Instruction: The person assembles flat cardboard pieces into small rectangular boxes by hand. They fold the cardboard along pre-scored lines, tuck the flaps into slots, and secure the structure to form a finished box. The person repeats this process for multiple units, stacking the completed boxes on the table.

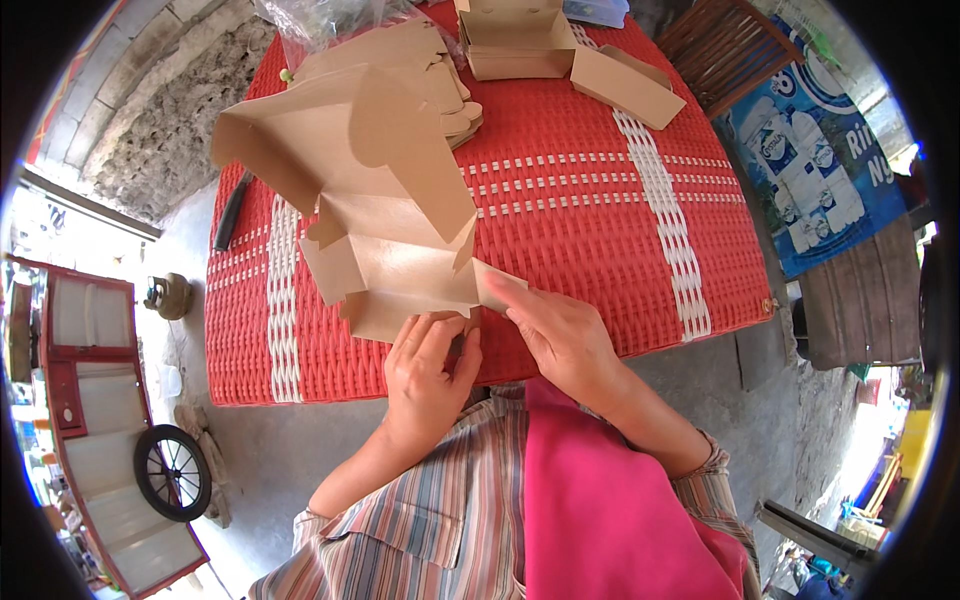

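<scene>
A flat brown cardboard box blank (pixel 370 190), partly folded, stands up from the red woven mat (pixel 600 230). My left hand (pixel 428 375) grips its near bottom edge with fingers curled over the flap. My right hand (pixel 560 330) pinches the small side flap at the blank's lower right corner. Both hands are at the mat's near edge, close to my body.
A stack of flat box blanks (pixel 440 80) lies behind the held one. An assembled open box (pixel 520 40) and a loose lid piece (pixel 625 85) sit at the far edge. A clear plastic bag (pixel 320 25) is at the far left. A dark tool (pixel 230 210) lies on the left edge.
</scene>
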Available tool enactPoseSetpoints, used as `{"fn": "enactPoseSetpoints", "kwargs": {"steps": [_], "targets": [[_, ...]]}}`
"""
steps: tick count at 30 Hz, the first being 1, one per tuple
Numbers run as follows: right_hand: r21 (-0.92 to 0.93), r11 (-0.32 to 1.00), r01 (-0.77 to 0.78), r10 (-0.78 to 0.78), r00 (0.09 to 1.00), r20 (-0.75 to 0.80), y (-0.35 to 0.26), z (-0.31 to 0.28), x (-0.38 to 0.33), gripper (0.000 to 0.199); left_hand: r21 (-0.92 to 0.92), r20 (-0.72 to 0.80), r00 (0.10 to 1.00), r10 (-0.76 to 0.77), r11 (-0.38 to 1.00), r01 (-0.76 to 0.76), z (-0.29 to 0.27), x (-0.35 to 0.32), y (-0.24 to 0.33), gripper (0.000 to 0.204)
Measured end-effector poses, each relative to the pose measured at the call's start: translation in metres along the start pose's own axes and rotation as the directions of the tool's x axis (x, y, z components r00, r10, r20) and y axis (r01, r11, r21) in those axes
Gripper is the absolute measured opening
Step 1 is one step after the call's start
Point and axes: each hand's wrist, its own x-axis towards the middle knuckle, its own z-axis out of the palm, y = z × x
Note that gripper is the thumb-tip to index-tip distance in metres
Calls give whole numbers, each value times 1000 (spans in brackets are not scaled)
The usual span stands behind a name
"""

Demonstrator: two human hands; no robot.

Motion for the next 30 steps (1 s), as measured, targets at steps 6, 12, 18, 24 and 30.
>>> {"fn": "enactPoseSetpoints", "kwargs": {"steps": [6, 12, 18, 24, 30], "targets": [[93, 988, -121, 132, 984, -119, -9, 7, -5, 52, -249, 46, 952, -303, 919, 305, -5, -1, 10, 25], [35, 994, 108, -108, 994, 10, -14, 12, 4, 42, -639, -69, 951, -302, 745, 190, -4, -3, 12, 26], [123, 969, 214, -225, 971, 81, -16, 20, 2, 44, -524, -89, 960, -266, 832, 182, -30, -8, -1, 17], [44, 987, 157, -159, 985, 65, -33, 25, 9, 56, -396, -74, 947, -312, 881, 259, -51, -13, 7, 13], [35, 988, 150, -154, 971, 181, -37, 23, 4, 57, -451, -92, 961, -261, 871, 193, -68, -11, 11, 24]]}}
